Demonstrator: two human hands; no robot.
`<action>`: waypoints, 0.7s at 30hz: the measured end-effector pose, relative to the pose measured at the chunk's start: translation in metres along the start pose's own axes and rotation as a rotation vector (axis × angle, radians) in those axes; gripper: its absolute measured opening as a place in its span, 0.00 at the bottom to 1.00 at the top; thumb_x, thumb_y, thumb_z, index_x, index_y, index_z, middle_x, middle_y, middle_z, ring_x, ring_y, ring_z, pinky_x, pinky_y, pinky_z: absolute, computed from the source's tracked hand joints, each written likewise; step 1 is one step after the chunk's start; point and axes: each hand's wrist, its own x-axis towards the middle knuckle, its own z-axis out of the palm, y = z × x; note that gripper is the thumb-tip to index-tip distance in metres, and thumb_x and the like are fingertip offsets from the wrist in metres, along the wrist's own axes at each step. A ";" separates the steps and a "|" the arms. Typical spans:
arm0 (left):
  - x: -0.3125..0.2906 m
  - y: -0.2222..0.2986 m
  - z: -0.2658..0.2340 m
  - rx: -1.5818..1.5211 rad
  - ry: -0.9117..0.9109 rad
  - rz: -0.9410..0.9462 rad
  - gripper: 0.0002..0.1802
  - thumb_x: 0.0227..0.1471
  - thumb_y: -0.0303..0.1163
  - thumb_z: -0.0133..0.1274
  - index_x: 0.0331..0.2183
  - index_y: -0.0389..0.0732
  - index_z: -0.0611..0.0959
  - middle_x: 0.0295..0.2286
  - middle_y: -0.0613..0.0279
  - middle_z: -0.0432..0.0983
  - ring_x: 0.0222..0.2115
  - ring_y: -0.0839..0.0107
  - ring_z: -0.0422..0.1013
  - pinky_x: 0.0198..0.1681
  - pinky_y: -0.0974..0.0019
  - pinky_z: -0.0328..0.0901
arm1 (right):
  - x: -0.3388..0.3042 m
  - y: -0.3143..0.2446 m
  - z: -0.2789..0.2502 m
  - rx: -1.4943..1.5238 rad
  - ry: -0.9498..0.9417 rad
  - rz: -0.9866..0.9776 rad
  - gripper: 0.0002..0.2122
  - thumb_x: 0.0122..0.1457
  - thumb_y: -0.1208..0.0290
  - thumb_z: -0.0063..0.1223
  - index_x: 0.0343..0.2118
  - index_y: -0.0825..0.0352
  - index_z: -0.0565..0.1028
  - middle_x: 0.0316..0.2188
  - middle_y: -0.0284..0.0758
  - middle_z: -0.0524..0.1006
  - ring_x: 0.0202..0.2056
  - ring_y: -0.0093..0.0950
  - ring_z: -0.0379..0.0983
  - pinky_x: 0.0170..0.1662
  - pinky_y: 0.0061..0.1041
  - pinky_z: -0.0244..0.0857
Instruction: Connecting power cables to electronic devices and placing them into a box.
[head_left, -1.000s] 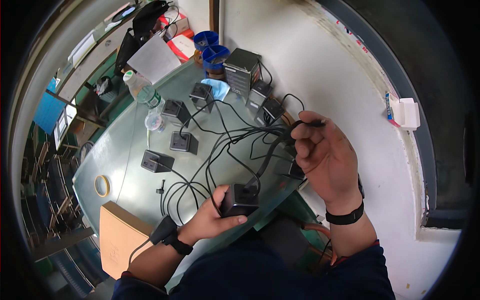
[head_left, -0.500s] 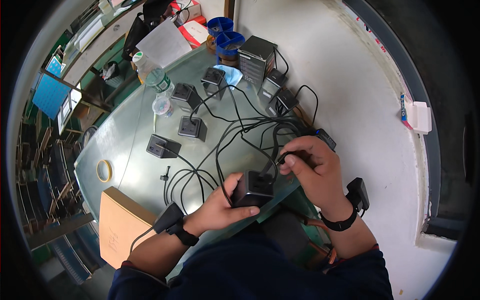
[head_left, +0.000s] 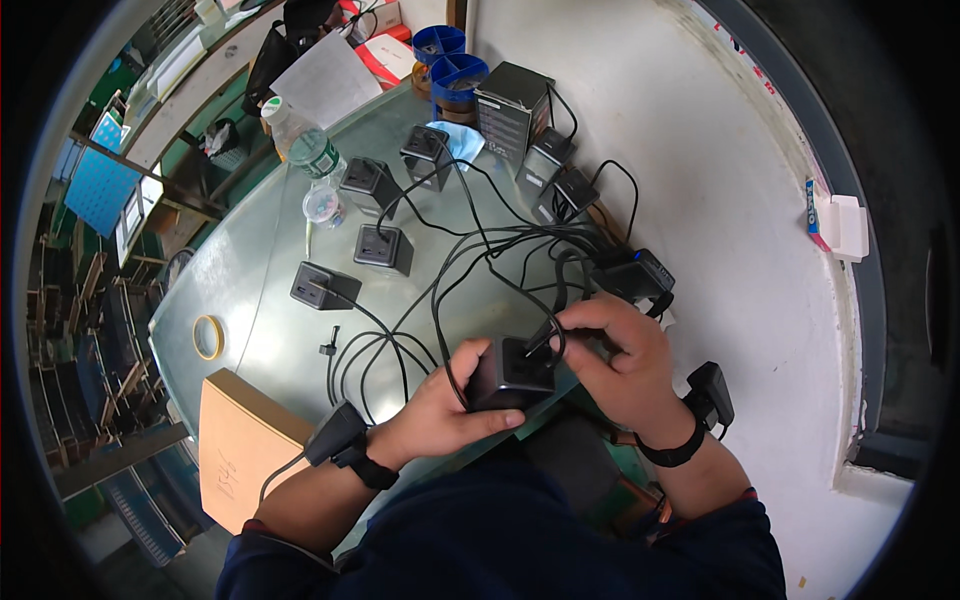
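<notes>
L hand (head_left: 445, 402) curled round black charger block (head_left: 512, 385), thumb along near side, other fingers part hidden; block held up over glass table's (head_left: 272, 335) near edge; R hand (head_left: 622, 368), thumb + forefinger pinched on black cable (head_left: 543, 339) by block's top face; yellow tape roll (head_left: 197, 338) on table, far L.

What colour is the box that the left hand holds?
The box is black, best seen in the head view.
</notes>
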 end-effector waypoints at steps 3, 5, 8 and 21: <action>0.000 0.005 0.001 0.096 0.001 0.040 0.38 0.51 0.31 0.70 0.59 0.39 0.69 0.47 0.60 0.73 0.48 0.70 0.71 0.53 0.64 0.66 | 0.000 -0.004 -0.003 -0.096 -0.013 -0.091 0.12 0.53 0.84 0.62 0.40 0.65 0.78 0.29 0.36 0.78 0.30 0.32 0.77 0.33 0.27 0.69; 0.002 0.010 0.000 0.187 0.012 0.089 0.38 0.49 0.29 0.71 0.58 0.40 0.70 0.47 0.59 0.73 0.48 0.67 0.72 0.53 0.64 0.66 | -0.002 -0.008 -0.004 -0.124 0.013 -0.144 0.13 0.52 0.83 0.64 0.40 0.64 0.78 0.28 0.36 0.77 0.29 0.33 0.77 0.31 0.28 0.69; 0.004 0.007 -0.003 0.233 0.007 0.112 0.39 0.47 0.25 0.71 0.58 0.41 0.71 0.48 0.57 0.73 0.50 0.63 0.72 0.54 0.63 0.66 | -0.009 -0.010 -0.001 -0.128 0.072 -0.225 0.15 0.51 0.83 0.67 0.42 0.64 0.78 0.29 0.36 0.78 0.27 0.33 0.76 0.29 0.29 0.69; 0.013 -0.002 -0.003 0.278 0.084 0.289 0.37 0.44 0.20 0.69 0.55 0.43 0.73 0.51 0.55 0.71 0.54 0.56 0.69 0.58 0.58 0.63 | -0.016 -0.012 0.000 -0.096 0.100 -0.367 0.20 0.49 0.84 0.69 0.45 0.65 0.76 0.30 0.37 0.79 0.27 0.34 0.77 0.28 0.29 0.70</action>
